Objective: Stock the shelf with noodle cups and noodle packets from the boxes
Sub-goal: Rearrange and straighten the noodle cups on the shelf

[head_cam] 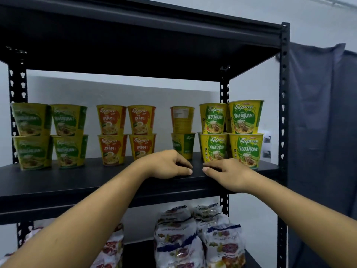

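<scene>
Cups (pixel 142 120) sit on mid board (pixel 77 180) of black rack (pixel 284 113), in 2-high stacks in a row along the back. At 9 o'clock: 2 green stacks (pixel 69 136), labels blurred. Near centre: 2 orange Ayam stacks (pixel 112 134). Just rt of centre: odd stack (pixel 182 132), a yellow-orange cup w/ its back label facing out, on top of a green one. At 3 o'clock: 2 Vegetarian stacks (pixel 245 130), touching each other, at rack's rt end. Gaps between the groups.

L hand (pixel 168 165) comes in from 7 o'clock & R hand (pixel 228 175) from 4 o'clock, both palm down over front part of board, slightly rt of centre. Thumb tips point at each other, close but apart. Fingers on both are loosely curled, nothing held. R fingers lie just in front of a lower Vegetarian cup; touching it or not, can't tell. L fingers are near base of odd stack.

Packets (pixel 177 238) are on the board below at 6 o'clock: white-blue bags piled up, w/ red-white packets (pixel 112 246) at 7 o'clock. Grey curtain (pixel 318 122) hangs at 3 o'clock beyond rack; white wall (pixel 116 89) behind.
</scene>
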A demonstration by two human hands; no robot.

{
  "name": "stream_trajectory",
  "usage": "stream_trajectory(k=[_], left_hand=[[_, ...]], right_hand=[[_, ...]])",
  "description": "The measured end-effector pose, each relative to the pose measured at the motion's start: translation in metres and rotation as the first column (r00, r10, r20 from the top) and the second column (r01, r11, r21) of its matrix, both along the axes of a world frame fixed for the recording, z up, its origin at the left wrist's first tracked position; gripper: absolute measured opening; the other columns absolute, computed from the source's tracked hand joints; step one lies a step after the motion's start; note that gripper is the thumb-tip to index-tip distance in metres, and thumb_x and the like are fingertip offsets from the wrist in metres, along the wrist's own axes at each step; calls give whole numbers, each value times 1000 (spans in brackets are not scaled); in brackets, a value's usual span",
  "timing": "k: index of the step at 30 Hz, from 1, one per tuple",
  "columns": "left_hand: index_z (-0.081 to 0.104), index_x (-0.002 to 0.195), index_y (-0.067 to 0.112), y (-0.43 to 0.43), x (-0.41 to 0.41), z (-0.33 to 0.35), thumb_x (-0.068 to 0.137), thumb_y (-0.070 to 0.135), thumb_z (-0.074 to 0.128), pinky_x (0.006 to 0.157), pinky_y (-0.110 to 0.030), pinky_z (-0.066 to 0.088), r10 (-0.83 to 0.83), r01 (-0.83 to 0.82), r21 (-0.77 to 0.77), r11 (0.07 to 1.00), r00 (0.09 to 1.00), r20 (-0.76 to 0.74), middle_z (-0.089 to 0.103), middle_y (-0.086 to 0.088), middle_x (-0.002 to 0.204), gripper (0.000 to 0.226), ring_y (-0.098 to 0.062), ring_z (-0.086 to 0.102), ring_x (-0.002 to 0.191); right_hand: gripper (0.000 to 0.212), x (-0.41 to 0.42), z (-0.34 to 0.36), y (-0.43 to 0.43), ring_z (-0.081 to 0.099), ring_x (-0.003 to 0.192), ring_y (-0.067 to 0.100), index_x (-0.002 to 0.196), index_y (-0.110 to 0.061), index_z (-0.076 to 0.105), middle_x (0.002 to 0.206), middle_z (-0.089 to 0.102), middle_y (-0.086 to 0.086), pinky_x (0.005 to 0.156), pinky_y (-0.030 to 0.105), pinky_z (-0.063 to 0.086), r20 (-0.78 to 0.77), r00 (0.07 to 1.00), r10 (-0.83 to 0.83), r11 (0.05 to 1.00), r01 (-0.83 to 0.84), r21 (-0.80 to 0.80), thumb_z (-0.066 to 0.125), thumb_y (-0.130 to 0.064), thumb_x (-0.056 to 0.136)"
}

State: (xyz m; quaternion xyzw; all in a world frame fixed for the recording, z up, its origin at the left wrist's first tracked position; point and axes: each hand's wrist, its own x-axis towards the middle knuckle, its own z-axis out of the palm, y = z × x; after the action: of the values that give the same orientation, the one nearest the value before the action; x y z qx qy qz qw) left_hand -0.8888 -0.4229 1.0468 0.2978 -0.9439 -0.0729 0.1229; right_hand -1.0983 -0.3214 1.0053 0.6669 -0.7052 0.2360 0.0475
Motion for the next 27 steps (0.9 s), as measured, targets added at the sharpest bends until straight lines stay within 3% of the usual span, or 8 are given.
stream_trajectory(k=[2, 7, 9, 12, 16, 18, 22, 27], left_hand=[[70, 131, 33, 0, -17, 2, 99, 45, 63, 100, -26, 42, 22, -24, -16, 1000, 997, -73, 64, 12, 137, 34, -8, 57, 122], [69, 129, 25, -9, -54, 7, 98, 41, 67, 77, -21, 44, 117, -107, 47, 993, 918, -379, 67, 6, 120, 35, -10, 59, 105], [62, 136, 21, -16, -68, 9, 93, 45, 72, 87, -29, 53, 152, -111, 115, 987, 869, -471, 64, 5, 116, 50, -14, 61, 106], [44, 150, 18, -25, -86, 12, 84, 53, 79, 102, -45, 54, 208, -103, 223, 969, 827, -523, 60, -4, 137, 82, -21, 60, 120], [32, 154, 23, -30, -108, 13, 50, 79, 83, 103, -51, 53, 255, -88, 303, 949, 778, -574, 50, -5, 153, 129, -25, 55, 132], [36, 149, 22, -28, -116, 13, 53, 75, 87, 99, -50, 55, 266, -83, 321, 943, 766, -585, 56, -3, 145, 121, -24, 59, 125], [47, 125, 27, -27, -129, 12, 68, 55, 91, 93, -46, 58, 245, -28, 335, 942, 739, -628, 66, 3, 124, 77, -16, 64, 108], [49, 121, 26, -29, -139, 9, 68, 54, 92, 91, -45, 59, 247, -92, 268, 959, 733, -634, 66, 5, 119, 74, -17, 64, 106]], right_hand=[[52, -6, -4, 2, 47, 139, 17, 145, -31, 56, 148, 55, -7, 113, 30, 38, 12, 1000, 10, 999, -9, -32, 44, -58, 102], [50, -6, -14, 0, 51, 134, 23, 145, -36, 53, 147, 56, -9, 104, 40, 46, -127, 992, 6, 999, -11, -37, 29, -57, 106], [51, -7, -16, -1, 52, 134, 22, 145, -34, 52, 148, 55, -11, 103, 42, 47, -168, 986, 6, 998, -15, -53, 25, -55, 106], [52, -8, -19, -3, 53, 132, 23, 142, -31, 55, 146, 57, -8, 101, 43, 48, -178, 984, 8, 998, -19, -61, 23, -53, 107], [52, -9, -21, -4, 50, 135, 22, 144, -31, 54, 149, 54, -10, 103, 41, 47, -200, 980, 5, 997, -21, -79, 22, -51, 108], [51, -9, -23, -4, 51, 134, 21, 143, -32, 54, 148, 55, -11, 102, 39, 46, -207, 978, 3, 995, -23, -95, 22, -50, 108], [50, -9, -25, -4, 54, 131, 22, 140, -32, 57, 144, 58, -10, 100, 39, 47, -207, 978, 3, 991, -29, -127, 22, -49, 108], [48, -9, -27, -3, 55, 128, 23, 137, -33, 59, 141, 60, -10, 97, 38, 48, -215, 977, 2, 988, -36, -153, 23, -48, 108]])
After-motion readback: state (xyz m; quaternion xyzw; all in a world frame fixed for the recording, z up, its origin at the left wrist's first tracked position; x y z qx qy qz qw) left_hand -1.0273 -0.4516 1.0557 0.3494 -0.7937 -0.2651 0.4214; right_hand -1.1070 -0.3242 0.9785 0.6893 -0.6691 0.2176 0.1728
